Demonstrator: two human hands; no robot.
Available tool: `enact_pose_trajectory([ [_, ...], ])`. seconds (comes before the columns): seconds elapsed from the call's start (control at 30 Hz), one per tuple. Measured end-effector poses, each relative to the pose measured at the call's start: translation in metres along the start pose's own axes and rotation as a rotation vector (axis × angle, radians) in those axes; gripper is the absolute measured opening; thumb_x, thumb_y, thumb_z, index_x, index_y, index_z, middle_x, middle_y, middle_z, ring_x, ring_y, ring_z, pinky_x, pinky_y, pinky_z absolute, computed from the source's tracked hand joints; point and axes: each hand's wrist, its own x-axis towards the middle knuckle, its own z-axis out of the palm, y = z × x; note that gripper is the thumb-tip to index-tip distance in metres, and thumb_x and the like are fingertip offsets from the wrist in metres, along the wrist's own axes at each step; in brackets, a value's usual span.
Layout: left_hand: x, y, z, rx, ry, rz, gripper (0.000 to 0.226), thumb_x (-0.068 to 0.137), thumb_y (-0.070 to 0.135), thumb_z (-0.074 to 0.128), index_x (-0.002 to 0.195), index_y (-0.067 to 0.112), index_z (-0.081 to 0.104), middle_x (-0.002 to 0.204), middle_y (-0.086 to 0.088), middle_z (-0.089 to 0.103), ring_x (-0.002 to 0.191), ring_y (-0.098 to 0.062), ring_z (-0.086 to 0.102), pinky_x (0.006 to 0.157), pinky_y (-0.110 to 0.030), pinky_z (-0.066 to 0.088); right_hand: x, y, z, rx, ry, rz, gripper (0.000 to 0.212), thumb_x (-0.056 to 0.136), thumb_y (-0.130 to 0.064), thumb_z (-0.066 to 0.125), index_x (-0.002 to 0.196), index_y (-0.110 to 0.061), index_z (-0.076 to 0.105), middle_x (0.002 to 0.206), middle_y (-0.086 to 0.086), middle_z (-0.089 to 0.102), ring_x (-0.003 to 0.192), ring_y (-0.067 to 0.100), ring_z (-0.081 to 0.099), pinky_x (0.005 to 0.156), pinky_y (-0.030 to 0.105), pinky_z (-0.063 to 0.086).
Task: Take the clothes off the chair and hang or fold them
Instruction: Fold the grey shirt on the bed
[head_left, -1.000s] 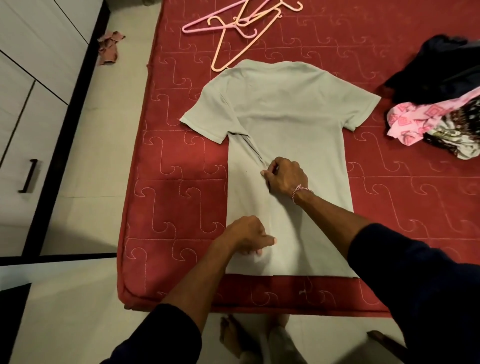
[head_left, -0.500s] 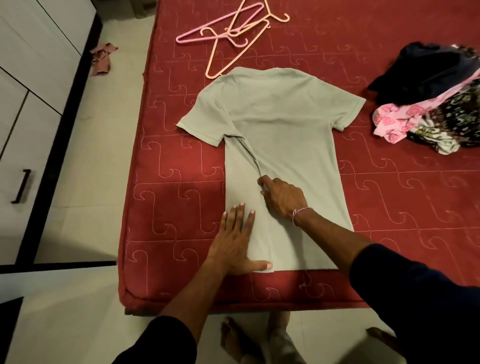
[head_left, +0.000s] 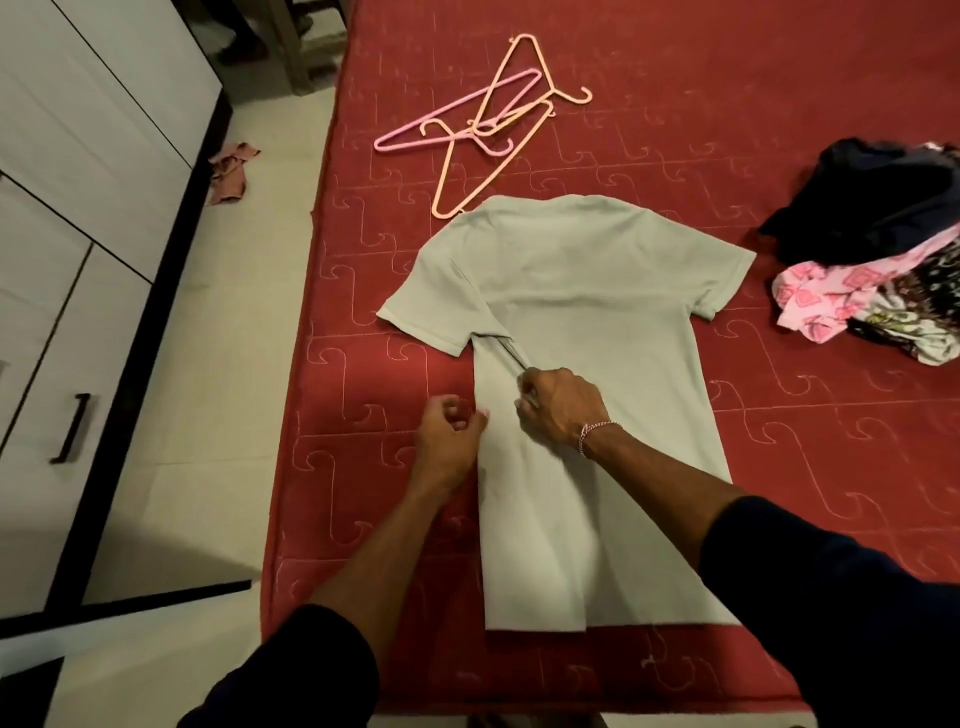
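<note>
A pale grey-green t-shirt (head_left: 582, 291) lies flat on the red mattress (head_left: 779, 441), its left side folded inward along the body. My right hand (head_left: 558, 405) pinches the folded edge just below the left sleeve. At the shirt's left edge my left hand (head_left: 449, 434) hovers with curled fingers, seemingly holding nothing. A heap of other clothes (head_left: 878, 244), dark, pink and patterned, lies at the mattress's right side.
Several pink and peach plastic hangers (head_left: 483, 130) lie tangled beyond the shirt's collar. White wardrobe doors (head_left: 67, 218) with a dark handle stand to the left across a strip of pale floor. A small reddish rag (head_left: 231, 171) lies on that floor.
My left hand has lifted off the shirt's lower part and moved up to its left edge, fingers now curled. My right hand shifted slightly along the fold. The view moved closer and lower.
</note>
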Motion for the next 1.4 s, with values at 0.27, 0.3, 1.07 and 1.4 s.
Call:
enact_pose_trajectory([
  [0.27, 0.126, 0.048, -0.002, -0.797, 0.273, -0.433, 0.015, 0.09, 0.002, 0.067, 0.083, 0.0, 0.054, 0.084, -0.018, 0.061, 0.075, -0.023, 0.063, 0.066, -0.024, 0.057, 0.072, -0.01, -0.013, 0.254, 0.0, -0.124, 0.029, 0.094, -0.024, 0.056, 0.122, -0.018, 0.06, 0.101, 0.009, 0.071, 0.09, 0.033, 0.066, 0.072, 0.041, 0.053],
  [0.3, 0.137, 0.053, -0.006, -0.845, 0.282, -0.5, 0.016, 0.089, 0.004, 0.068, 0.085, -0.002, 0.054, 0.083, -0.019, 0.063, 0.073, -0.022, 0.064, 0.068, -0.027, 0.058, 0.076, -0.006, -0.01, 0.286, -0.012, -0.124, 0.031, 0.091, -0.022, 0.06, 0.122, -0.018, 0.06, 0.1, 0.007, 0.072, 0.089, 0.032, 0.066, 0.073, 0.038, 0.053],
  [1.07, 0.204, 0.159, 0.071, 0.051, -0.399, 0.438, 0.043, 0.092, 0.0, 0.042, 0.128, 0.005, 0.065, 0.127, -0.005, 0.066, 0.115, -0.013, 0.062, 0.099, -0.016, 0.045, 0.19, 0.045, -0.106, 1.386, -0.072, 0.437, 0.049, 0.085, -0.052, 0.071, 0.107, -0.009, 0.071, 0.102, 0.004, 0.073, 0.09, 0.014, 0.066, 0.073, 0.023, 0.048],
  [1.4, 0.24, 0.091, 0.057, 0.461, 0.12, 0.466, 0.048, 0.09, -0.007, 0.042, 0.137, -0.004, 0.05, 0.142, -0.022, 0.048, 0.134, -0.033, 0.043, 0.11, -0.036, 0.039, 0.213, 0.073, -0.067, 1.144, 0.382, 0.534, 0.018, 0.099, -0.021, 0.06, 0.107, -0.007, 0.069, 0.103, 0.012, 0.074, 0.096, 0.027, 0.07, 0.089, 0.041, 0.053],
])
